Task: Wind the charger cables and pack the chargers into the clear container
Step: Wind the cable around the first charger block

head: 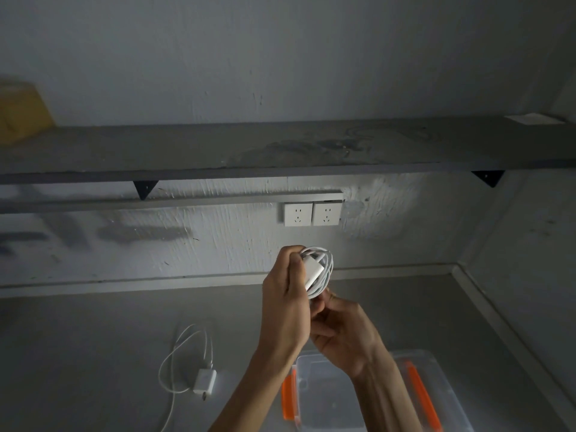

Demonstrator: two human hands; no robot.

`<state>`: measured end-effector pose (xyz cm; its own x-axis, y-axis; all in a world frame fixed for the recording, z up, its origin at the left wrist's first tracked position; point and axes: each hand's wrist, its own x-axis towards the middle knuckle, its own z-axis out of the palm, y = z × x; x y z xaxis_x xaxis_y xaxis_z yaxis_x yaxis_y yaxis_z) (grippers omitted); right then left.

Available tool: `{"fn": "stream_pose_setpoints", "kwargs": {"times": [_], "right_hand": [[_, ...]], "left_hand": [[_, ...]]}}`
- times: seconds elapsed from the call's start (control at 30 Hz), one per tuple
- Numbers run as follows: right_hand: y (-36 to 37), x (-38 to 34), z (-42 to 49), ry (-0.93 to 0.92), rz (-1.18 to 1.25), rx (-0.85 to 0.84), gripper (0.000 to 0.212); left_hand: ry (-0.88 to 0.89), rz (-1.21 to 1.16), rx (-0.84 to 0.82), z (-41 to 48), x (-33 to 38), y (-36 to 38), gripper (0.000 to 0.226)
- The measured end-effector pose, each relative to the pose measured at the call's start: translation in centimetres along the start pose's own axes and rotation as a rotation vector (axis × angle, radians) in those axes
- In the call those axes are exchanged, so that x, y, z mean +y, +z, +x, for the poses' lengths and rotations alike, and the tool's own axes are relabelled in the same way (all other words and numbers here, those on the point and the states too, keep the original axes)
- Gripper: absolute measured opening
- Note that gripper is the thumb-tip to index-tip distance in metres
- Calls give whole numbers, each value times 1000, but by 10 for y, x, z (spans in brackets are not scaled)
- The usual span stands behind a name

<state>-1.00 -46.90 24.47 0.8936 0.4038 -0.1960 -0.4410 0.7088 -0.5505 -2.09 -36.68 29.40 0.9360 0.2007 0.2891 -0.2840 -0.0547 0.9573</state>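
My left hand point(288, 302) holds a white charger point(314, 272) up in front of the wall, its white cable point(327, 263) wound in loops around the block. My right hand point(346, 335) is just below and grips the bottom of the coil. A second white charger point(204, 381) lies on the grey counter at lower left, its cable point(174, 360) in a loose loop trailing toward the front edge. The clear container point(330, 397) with orange latches sits on the counter under my forearms, which partly hide it.
Two white wall sockets point(311, 214) sit above my hands. A grey shelf point(249, 148) on black brackets runs across the wall, with a yellow object point(21, 110) at its left end. The counter point(93, 353) meets a side wall on the right.
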Motion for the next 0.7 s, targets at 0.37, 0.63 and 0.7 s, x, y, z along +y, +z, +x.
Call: {"fn": "stream_pose_setpoints", "kwargs": {"times": [0.37, 0.63, 0.7], "right_hand": [[0, 10, -10, -9, -2, 43, 16], [6, 9, -18, -12, 89, -120, 36], [10, 12, -18, -39, 67, -91, 24]], "left_hand": [[147, 306, 23, -5, -16, -3, 37], [28, 154, 35, -9, -7, -3, 36], [-60, 66, 40, -7, -4, -3, 32]]}}
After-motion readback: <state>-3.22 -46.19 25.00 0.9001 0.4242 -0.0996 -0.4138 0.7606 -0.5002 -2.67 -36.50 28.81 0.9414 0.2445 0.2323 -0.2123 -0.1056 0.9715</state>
